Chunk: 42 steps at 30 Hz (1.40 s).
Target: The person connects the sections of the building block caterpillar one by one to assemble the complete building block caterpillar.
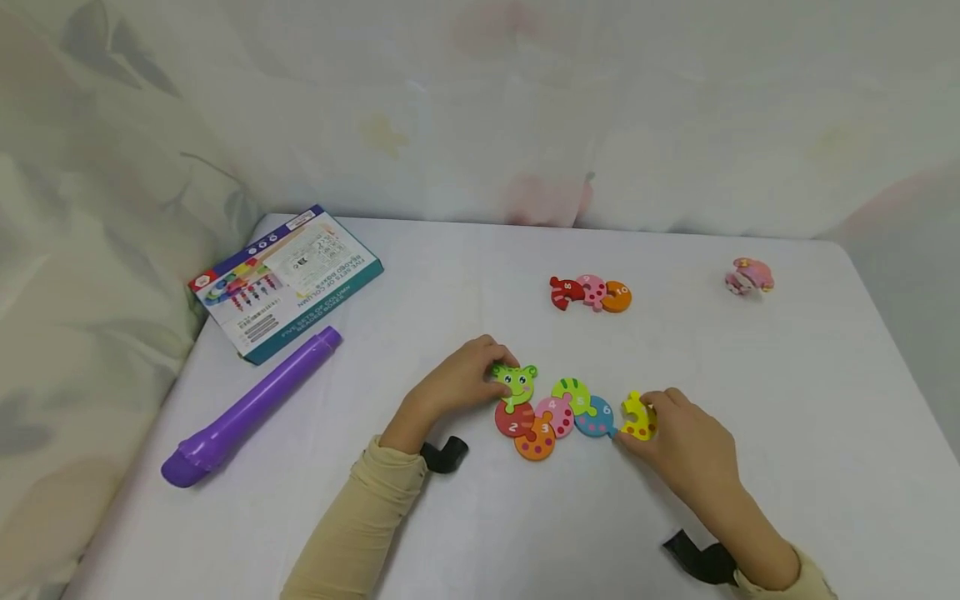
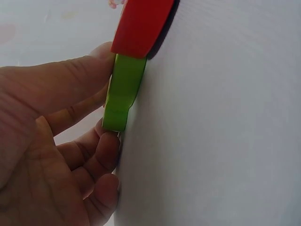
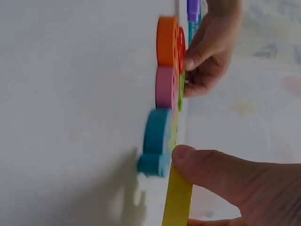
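Observation:
My left hand [image 1: 465,375] pinches the green smiling head puzzle piece [image 1: 519,385] between thumb and fingers. From that head runs a joined chain: red piece 2 [image 1: 512,421], orange piece 3 [image 1: 535,446], pink piece 4 [image 1: 558,410], green piece 5 [image 1: 570,392] and blue piece 6 [image 1: 595,419]. Just right of the blue piece's knob, my right hand [image 1: 690,446] pinches a yellow spotted puzzle piece [image 1: 636,419]. The right wrist view has the yellow piece [image 3: 178,197] beneath the thumb, close to the blue piece [image 3: 157,134]. Fingers cover part of the yellow piece.
Farther back lie red piece 8 [image 1: 567,293], pink piece 9 [image 1: 592,288] and orange piece 10 [image 1: 617,297], grouped together. A small pink object [image 1: 752,275] sits at the back right. At left are a flat box [image 1: 288,279] and a purple microphone-shaped stick [image 1: 255,408].

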{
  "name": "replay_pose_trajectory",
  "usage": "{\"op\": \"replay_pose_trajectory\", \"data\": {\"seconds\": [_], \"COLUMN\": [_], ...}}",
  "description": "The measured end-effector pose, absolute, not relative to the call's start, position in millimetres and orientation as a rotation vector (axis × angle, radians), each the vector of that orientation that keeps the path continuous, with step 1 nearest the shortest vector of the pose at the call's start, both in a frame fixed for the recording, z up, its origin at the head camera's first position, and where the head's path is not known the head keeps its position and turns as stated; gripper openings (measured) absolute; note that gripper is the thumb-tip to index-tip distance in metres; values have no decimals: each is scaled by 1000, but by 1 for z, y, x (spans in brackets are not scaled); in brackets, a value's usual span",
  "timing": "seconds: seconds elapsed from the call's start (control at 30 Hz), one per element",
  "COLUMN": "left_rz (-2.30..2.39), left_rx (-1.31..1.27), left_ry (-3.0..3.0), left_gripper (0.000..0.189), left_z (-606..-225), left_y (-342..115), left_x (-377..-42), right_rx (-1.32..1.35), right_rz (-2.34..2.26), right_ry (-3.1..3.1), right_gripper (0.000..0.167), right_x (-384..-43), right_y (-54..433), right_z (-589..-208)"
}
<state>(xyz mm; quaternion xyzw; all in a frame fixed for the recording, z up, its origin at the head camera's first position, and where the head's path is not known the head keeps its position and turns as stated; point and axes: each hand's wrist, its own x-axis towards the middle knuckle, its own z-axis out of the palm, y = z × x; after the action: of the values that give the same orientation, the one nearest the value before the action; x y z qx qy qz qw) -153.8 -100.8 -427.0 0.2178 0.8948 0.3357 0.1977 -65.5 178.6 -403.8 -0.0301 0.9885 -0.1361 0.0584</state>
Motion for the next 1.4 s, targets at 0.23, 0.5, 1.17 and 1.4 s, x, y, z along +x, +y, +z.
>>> {"op": "replay_pose_trajectory", "data": {"seconds": [0.23,0.5,1.17,1.4], "left_rz": [927,923,945,930], "left_rx": [600,597,598,616], "left_ry": [2512,2514,2507,2509], "left_gripper": [31,32,31,32], "left_z": [-427,-431,-430,-431], "left_y": [-100,-101,-100,-101], "left_x": [-155,-155,-154,-154], "right_rx": [-37,-11,-39,-163], "right_rz": [-399,-328,-281,-423], "right_ry": [2988,2997,2989,2978], "right_gripper": [66,73,71,50], "right_x": [-56,-52,-55,-91], "right_y": [170,165,162,173], "right_z": [-412,-411,-412,-388]}}
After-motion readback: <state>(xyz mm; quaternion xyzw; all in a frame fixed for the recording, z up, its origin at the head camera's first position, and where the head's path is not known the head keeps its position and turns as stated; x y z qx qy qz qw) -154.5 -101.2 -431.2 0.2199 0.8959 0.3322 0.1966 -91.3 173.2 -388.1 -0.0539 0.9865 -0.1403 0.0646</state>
